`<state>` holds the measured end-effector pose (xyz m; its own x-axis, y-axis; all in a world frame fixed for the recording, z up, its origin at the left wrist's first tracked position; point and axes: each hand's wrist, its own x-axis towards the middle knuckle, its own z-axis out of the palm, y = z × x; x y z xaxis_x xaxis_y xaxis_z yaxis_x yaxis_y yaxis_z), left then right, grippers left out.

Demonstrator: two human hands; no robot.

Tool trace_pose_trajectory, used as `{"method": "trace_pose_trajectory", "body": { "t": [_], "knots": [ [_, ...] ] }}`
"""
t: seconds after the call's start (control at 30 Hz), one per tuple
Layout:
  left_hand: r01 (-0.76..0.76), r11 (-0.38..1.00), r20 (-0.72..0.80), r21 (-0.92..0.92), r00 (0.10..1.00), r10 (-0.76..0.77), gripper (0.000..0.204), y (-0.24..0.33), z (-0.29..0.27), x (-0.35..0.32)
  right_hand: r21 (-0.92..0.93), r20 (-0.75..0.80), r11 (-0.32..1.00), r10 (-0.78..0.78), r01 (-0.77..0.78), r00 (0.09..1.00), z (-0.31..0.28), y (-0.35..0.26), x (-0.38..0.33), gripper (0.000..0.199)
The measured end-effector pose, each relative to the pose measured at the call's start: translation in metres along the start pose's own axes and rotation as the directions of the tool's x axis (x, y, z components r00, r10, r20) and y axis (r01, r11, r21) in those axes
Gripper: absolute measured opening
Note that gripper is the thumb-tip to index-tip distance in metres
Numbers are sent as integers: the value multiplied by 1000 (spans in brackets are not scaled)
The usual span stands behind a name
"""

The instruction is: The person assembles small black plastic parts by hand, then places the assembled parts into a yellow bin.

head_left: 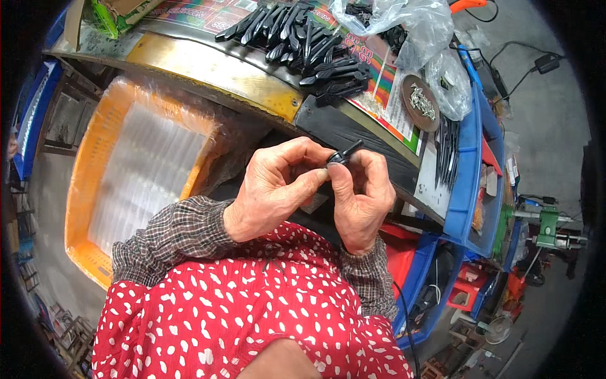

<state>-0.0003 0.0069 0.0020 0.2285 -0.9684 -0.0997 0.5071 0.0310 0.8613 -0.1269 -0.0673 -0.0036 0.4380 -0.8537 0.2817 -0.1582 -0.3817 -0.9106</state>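
A small black plastic part (pixel 345 153) with a thin stem is held up in front of my chest, between both hands. My left hand (pixel 273 184) pinches one end of it with thumb and forefinger. On its other side, my right hand (pixel 362 192) grips it between thumb and bent fingers. The fingertips cover much of the part, so its full shape is hidden. Beyond the hands, a pile of black, narrow plastic pieces (pixel 297 38) lies on the workbench (pixel 214 69).
A round brown dish (pixel 409 117) holds small silvery metal pieces. Right of it are thin black strips (pixel 447 148), a clear plastic bag (pixel 429 31) and a blue bin (pixel 462 189). An orange crate (pixel 81 208) lined with clear plastic stands at the left. More blue bins (pixel 435 297) sit lower right.
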Motion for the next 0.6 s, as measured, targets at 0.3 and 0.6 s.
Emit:
{"method": "trace_pose_trajectory", "body": {
  "t": [0.3, 0.6],
  "knots": [
    [-44, 997, -56, 58, 997, 48, 17, -6, 2, -1, -477, 44, 815, -353, 330, 935, 9, 10, 5, 21],
    [-18, 998, -34, 52, 999, 20, 15, -4, -3, -1, -302, 88, 935, -170, 189, 982, -1, -6, 5, 24]
  ]
}}
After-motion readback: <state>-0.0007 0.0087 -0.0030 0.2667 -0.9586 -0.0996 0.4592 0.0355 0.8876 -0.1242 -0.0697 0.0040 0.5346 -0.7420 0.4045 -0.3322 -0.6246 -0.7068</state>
